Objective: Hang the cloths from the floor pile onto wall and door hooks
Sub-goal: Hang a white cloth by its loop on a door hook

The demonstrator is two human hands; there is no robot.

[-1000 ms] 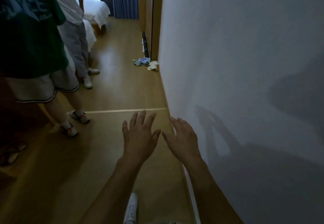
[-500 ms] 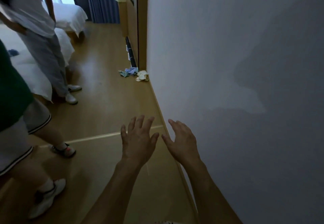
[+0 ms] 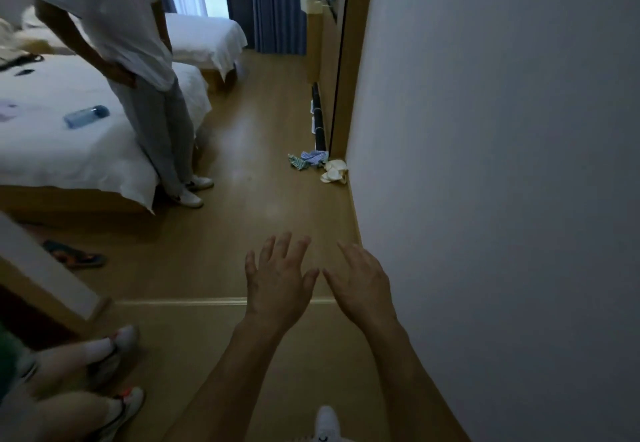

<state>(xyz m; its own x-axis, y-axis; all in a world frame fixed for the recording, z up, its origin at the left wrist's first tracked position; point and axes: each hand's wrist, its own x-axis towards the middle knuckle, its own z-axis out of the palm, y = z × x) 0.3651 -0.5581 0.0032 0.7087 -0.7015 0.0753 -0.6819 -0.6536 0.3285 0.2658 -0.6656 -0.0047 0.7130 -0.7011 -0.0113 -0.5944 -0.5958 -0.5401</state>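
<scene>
A small pile of cloths lies on the wooden floor at the wall's corner ahead: a blue striped cloth (image 3: 313, 157), a green striped one (image 3: 298, 162) and a cream one (image 3: 334, 171). My left hand (image 3: 277, 280) and my right hand (image 3: 360, 282) are stretched out in front of me, palms down, fingers straight and spread, holding nothing. Both hands are well short of the pile. No hooks are in view.
A white wall (image 3: 502, 164) runs close along my right. A person in white (image 3: 138, 71) stands by a white bed (image 3: 69, 137) at the left. Another person's legs (image 3: 83, 372) are at the lower left. A door edge (image 3: 45, 268) juts in at the left. My shoe (image 3: 327, 422) shows below.
I have walked forward along the wall and the cloth pile is nearer. The person in green has slid out to the lower left. My hands keep the same open pose.
</scene>
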